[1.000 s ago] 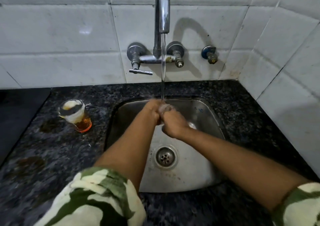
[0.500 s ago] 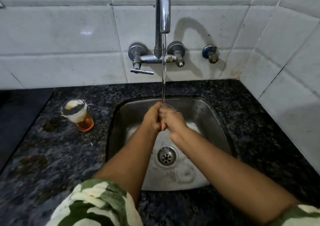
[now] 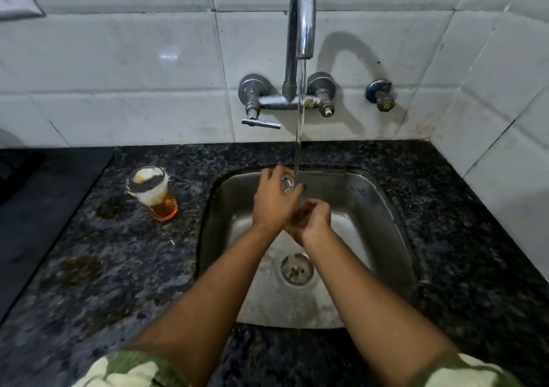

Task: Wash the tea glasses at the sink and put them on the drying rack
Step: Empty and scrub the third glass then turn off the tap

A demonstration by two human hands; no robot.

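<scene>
The small clear tea glass [image 3: 287, 184] is held over the stainless steel sink [image 3: 383, 208], its long axis tilted and its mouth turned up toward the camera, right under the thin stream of water [image 3: 300, 113] from the chrome gooseneck tap [image 3: 300, 24]. The left hand [image 3: 274, 201] has its grip wrapped around the glass's side; the right hand [image 3: 316, 218] is cupped just beneath, touching the left, and whether its grip holds anything cannot be told. The glass looks transparent and wet. On the dark speckled granite counter [image 3: 118, 267] left of the sink, a second glass with amber tea [image 3: 153, 193] stands tilted, white residue coating its upper wall.
</scene>
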